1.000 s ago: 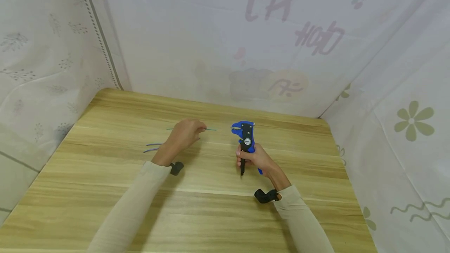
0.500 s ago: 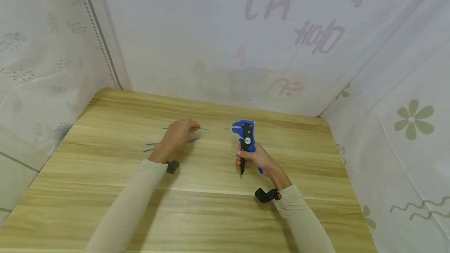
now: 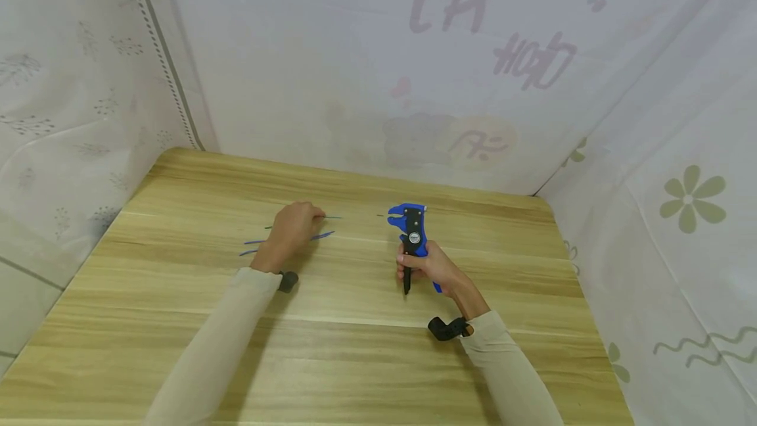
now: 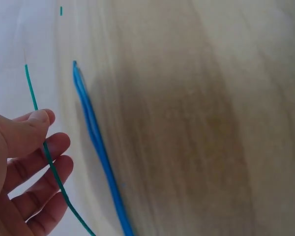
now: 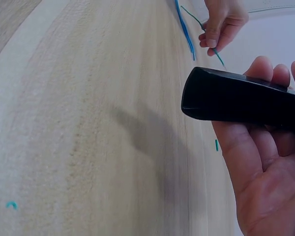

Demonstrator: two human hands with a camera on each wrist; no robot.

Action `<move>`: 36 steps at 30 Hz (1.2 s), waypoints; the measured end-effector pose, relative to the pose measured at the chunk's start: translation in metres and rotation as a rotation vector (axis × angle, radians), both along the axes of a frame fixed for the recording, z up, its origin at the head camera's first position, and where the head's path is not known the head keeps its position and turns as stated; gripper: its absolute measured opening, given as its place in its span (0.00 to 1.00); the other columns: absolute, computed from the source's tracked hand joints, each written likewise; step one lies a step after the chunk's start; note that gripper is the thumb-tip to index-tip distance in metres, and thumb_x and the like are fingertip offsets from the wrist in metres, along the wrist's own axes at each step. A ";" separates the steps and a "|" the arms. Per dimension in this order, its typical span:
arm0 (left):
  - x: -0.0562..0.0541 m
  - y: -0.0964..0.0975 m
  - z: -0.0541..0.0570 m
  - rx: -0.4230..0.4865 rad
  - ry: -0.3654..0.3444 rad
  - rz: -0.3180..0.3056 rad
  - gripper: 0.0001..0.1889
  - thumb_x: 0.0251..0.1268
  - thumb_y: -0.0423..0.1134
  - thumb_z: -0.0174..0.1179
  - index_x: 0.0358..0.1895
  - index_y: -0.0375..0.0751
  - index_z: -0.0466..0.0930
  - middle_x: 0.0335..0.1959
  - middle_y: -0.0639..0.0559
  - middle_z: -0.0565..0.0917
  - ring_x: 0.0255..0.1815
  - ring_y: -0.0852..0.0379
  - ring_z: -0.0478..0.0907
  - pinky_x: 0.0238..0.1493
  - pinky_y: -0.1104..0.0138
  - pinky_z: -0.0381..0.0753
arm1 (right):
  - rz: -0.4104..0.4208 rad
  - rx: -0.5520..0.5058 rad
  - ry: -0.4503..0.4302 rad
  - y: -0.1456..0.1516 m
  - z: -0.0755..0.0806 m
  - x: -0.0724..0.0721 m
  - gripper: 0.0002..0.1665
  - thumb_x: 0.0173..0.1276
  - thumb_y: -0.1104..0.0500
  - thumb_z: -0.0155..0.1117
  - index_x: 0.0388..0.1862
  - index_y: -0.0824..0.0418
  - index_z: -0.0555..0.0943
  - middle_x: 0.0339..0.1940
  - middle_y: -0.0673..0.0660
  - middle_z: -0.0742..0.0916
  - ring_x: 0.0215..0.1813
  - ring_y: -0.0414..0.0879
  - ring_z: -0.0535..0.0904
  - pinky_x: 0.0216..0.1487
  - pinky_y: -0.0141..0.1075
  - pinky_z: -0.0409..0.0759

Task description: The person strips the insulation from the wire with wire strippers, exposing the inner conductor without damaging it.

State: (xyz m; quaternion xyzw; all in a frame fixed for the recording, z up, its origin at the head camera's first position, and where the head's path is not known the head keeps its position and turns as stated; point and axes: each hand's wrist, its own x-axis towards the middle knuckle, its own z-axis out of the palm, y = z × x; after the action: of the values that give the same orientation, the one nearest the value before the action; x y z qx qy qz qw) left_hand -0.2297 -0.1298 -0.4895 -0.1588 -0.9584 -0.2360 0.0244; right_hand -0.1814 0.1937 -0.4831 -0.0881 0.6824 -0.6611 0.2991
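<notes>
My left hand (image 3: 292, 229) pinches a thin green wire (image 4: 31, 91) between thumb and forefinger, above the tabletop. Bare strands show at the wire's far end in the left wrist view. On the right, my right hand (image 3: 436, 264) grips a blue and black wire stripper (image 3: 415, 223) by its handles. The stripper's jaws face left, parted, with no wire in them. One black handle (image 5: 241, 98) fills much of the right wrist view. Under my left hand lie blue wires (image 4: 102, 152), partly hidden by it in the head view.
A short green bit of insulation (image 5: 217, 145) lies on the wooden table (image 3: 355, 360) near the stripper's jaws. Another curled green scrap (image 5: 11, 204) sits farther off in the right wrist view. Printed cloth (image 3: 307, 71) hangs behind the table and at both sides.
My left hand has moved left with the green wire, away from the stripper. A small bit of insulation now shows by the jaws, and the wire's end is bare. The right hand stays put.
</notes>
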 end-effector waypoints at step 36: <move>-0.004 0.005 -0.012 -0.098 0.031 0.007 0.09 0.69 0.35 0.61 0.45 0.43 0.90 0.37 0.41 0.85 0.39 0.41 0.79 0.42 0.50 0.81 | 0.000 -0.005 -0.003 0.007 -0.005 0.000 0.13 0.73 0.59 0.62 0.46 0.67 0.72 0.31 0.56 0.83 0.36 0.51 0.82 0.48 0.52 0.83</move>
State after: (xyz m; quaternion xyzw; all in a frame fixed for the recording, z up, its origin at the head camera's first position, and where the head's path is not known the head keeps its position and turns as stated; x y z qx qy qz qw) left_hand -0.2340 -0.1248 -0.5016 -0.1600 -0.9689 -0.1861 0.0323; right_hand -0.1814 0.2005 -0.4878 -0.0880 0.6802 -0.6630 0.3000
